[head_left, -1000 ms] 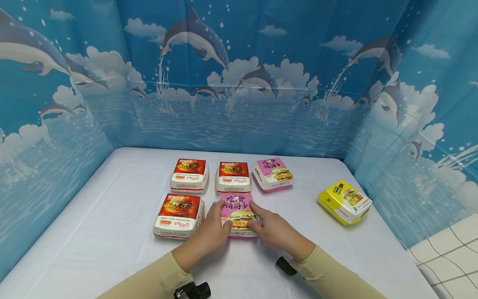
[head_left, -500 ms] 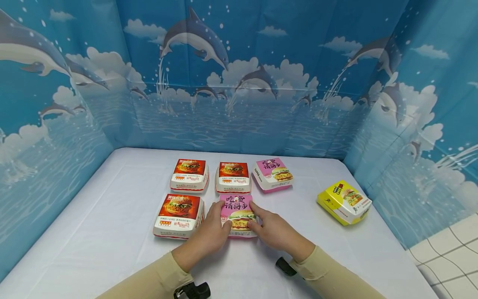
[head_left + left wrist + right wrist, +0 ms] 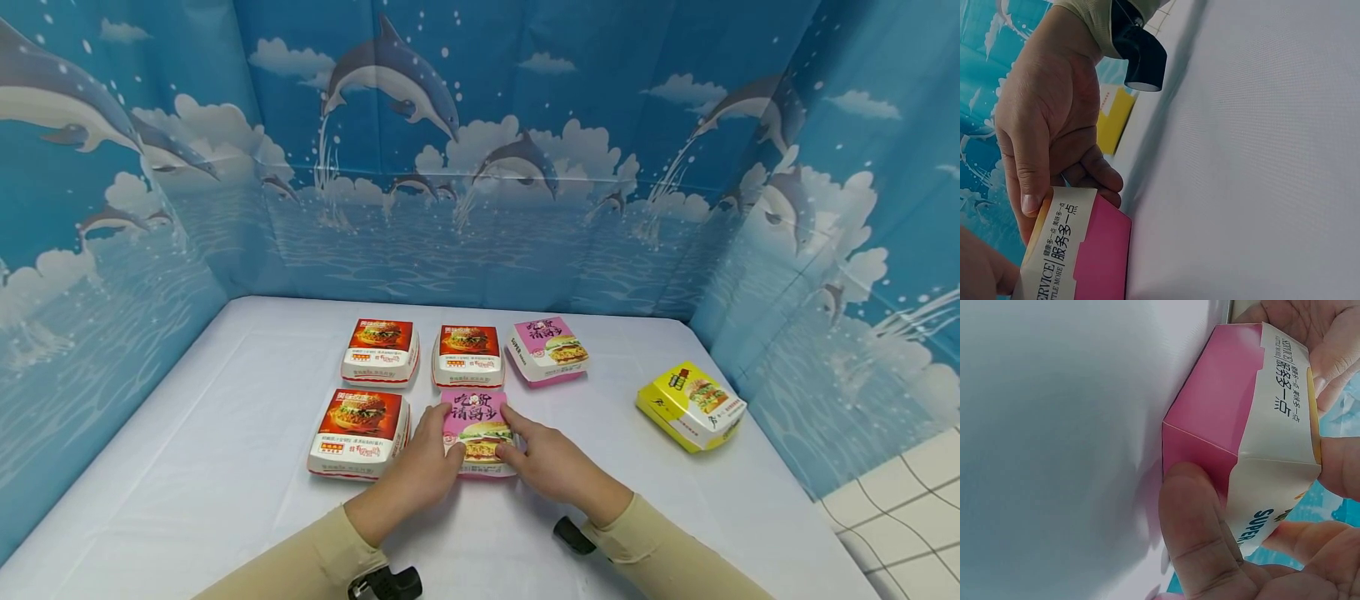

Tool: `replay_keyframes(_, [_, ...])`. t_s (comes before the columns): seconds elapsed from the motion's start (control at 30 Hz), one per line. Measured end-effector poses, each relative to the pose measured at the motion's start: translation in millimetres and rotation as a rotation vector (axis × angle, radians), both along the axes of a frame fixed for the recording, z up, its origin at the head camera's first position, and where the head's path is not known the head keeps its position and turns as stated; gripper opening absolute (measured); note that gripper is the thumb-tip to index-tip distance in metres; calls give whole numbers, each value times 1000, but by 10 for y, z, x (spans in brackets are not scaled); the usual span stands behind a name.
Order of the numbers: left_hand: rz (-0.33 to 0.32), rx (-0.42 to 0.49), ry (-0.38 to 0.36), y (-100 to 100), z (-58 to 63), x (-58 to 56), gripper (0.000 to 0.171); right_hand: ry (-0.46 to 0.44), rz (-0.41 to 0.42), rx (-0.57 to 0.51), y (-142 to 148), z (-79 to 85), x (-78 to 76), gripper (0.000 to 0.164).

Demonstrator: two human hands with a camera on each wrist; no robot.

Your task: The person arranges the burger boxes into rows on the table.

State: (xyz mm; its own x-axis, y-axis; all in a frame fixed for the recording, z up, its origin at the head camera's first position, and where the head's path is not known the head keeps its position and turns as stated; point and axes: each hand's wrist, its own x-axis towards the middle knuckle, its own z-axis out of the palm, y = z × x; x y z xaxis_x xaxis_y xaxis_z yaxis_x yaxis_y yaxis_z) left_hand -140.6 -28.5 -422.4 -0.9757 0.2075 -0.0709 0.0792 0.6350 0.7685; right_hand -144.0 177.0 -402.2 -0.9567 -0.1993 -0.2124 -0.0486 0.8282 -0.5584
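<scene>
A pink and white burger box [image 3: 480,427] sits on the white table between my two hands. My left hand [image 3: 423,467] grips its left side and my right hand [image 3: 558,467] its right side, thumbs over the lid. In the right wrist view, the right hand's fingers [image 3: 1188,519] lie along the box's pink lower side, at the white cloth. The left wrist view shows the box's lettered front [image 3: 1063,250] with the right hand around its far end. Left of it is a red and white burger box [image 3: 360,433]; another red one [image 3: 468,358] stands right behind it.
A third red and white box [image 3: 381,350] stands at the back left, and a second pink box [image 3: 551,348] at the back right. Farther right, a yellow box [image 3: 692,406] lies angled near the table's edge. Dolphin-print curtains [image 3: 480,233] enclose the back and sides.
</scene>
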Motion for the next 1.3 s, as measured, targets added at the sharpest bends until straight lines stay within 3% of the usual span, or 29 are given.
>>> replay_keyframes(1.3, [2,45,-25,-10,55,24,63,24,7,-31,6,-21,28,70])
